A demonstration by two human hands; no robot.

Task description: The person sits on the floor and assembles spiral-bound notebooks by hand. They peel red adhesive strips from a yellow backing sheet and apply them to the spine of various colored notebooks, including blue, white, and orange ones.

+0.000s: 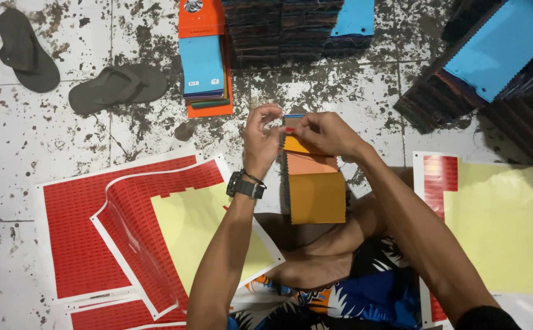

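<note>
Between our 2 hands sits the top edge of a fabric swatch stack [315, 183], its long axis running from our fingertips down toward our lap. Our left hand [261, 137] pinches that top edge from the left, fingers curled together; our right hand [324, 133] pinches it from the right, fingers closed over a small red sticker [289, 129]. Both hands are equally near. Red sticker sheets [132, 220] lie below our left wrist.

We see red sticker sheets [83, 232] with yellow peeled backing on the floor at left, another red-and-yellow sheet [492, 220] at right, small white labels [202, 82] on a blue swatch up top.
</note>
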